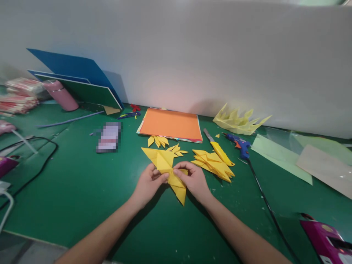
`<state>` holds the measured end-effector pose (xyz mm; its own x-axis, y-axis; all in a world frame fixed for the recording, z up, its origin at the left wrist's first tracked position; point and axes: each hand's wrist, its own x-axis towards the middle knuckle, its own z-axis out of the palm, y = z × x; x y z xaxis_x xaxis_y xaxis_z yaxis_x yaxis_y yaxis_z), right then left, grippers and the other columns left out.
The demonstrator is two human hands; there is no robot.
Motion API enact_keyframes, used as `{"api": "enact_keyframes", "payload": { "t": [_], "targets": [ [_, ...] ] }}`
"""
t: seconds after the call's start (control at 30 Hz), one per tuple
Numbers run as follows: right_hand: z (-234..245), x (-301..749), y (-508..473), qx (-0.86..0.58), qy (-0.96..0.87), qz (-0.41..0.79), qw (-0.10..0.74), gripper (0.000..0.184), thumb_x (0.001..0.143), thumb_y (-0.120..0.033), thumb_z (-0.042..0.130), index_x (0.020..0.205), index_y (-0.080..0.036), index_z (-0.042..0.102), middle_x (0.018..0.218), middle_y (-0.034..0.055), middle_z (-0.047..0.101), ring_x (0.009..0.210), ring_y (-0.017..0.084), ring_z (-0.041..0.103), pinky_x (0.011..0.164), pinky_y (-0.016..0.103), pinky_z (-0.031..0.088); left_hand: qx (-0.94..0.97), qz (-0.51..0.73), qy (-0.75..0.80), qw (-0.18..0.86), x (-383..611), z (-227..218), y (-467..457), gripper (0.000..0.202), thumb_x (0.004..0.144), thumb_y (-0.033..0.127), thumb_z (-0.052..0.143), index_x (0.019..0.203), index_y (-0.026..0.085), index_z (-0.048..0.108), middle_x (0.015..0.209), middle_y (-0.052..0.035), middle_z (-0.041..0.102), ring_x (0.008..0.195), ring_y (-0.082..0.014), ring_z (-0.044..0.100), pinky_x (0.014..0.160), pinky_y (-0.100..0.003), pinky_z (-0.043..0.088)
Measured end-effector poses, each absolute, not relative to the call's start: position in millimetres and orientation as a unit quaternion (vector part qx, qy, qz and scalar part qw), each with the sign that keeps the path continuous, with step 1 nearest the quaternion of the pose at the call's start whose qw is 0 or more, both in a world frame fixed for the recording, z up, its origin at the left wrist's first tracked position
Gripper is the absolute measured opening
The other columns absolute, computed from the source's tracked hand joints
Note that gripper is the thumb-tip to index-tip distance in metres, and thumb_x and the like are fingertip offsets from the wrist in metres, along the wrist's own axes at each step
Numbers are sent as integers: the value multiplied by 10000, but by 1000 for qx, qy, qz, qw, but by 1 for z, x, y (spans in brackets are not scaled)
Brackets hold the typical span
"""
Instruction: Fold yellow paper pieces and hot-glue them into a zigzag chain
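A piece of folded yellow paper (165,161) with pointed corners is held over the green table between both hands. My left hand (147,185) pinches its left side, thumb on top. On the other side my right hand (194,179) is closed on it, with the thumb and a fingertip near its middle; the fingers underneath are hidden. Just beyond lie small yellow paper pieces (158,141) fanned out, and a second little cluster of yellow pieces (177,149). To the right of my right hand is a stack of folded yellow papers (213,164).
A stack of coloured paper (172,124), orange on top, lies behind. Rightward are a yellow utility knife (222,153), a blue glue gun (240,144) with a cord, and a pale yellow spiky paper piece (239,123). A phone (109,137) and pink bottle (61,95) are left.
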<state>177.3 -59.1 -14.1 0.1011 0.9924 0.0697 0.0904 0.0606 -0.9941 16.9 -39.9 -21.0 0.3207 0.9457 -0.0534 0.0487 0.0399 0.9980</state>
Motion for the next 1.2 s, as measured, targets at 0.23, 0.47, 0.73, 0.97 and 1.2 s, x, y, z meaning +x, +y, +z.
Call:
{"api": "enact_keyframes", "payload": {
  "t": [0.23, 0.47, 0.73, 0.97, 1.2],
  "targets": [
    [-14, 177, -59, -549, -510, 416, 515, 152, 657, -340, 666, 694, -193, 667, 718, 33, 694, 708, 197, 625, 693, 311, 488, 478, 365, 463, 651, 21, -11, -43, 390, 653, 389, 767, 915, 138, 623, 849, -63, 729, 765, -188, 686, 695, -295, 575],
    [-16, 177, -58, -540, -506, 416, 528, 148, 638, -317, 680, 717, -199, 640, 738, 21, 674, 721, 189, 622, 713, 312, 487, 442, 353, 477, 673, 21, -10, -42, 374, 612, 373, 799, 851, 117, 666, 795, -70, 731, 702, -177, 680, 650, -282, 579],
    [-19, 174, -59, -520, -513, 409, 547, 149, 652, -294, 678, 740, -204, 598, 735, 9, 648, 717, 176, 613, 713, 306, 490, 442, 325, 467, 693, 19, -7, -39, 330, 614, 363, 799, 805, 108, 713, 769, -74, 732, 694, -173, 675, 652, -264, 573],
    [-18, 172, -61, -520, -514, 406, 548, 143, 657, -288, 678, 745, -206, 601, 726, 5, 645, 707, 176, 612, 690, 300, 488, 449, 293, 452, 713, 18, -8, -38, 363, 612, 401, 798, 809, 105, 726, 746, -71, 724, 694, -182, 673, 665, -276, 570],
    [-18, 171, -61, -526, -510, 402, 549, 161, 655, -313, 684, 746, -206, 605, 730, 8, 644, 713, 180, 608, 686, 304, 482, 450, 288, 446, 718, 18, -9, -39, 404, 622, 461, 783, 778, 95, 715, 718, -73, 712, 640, -170, 660, 624, -260, 562]
  ]
}}
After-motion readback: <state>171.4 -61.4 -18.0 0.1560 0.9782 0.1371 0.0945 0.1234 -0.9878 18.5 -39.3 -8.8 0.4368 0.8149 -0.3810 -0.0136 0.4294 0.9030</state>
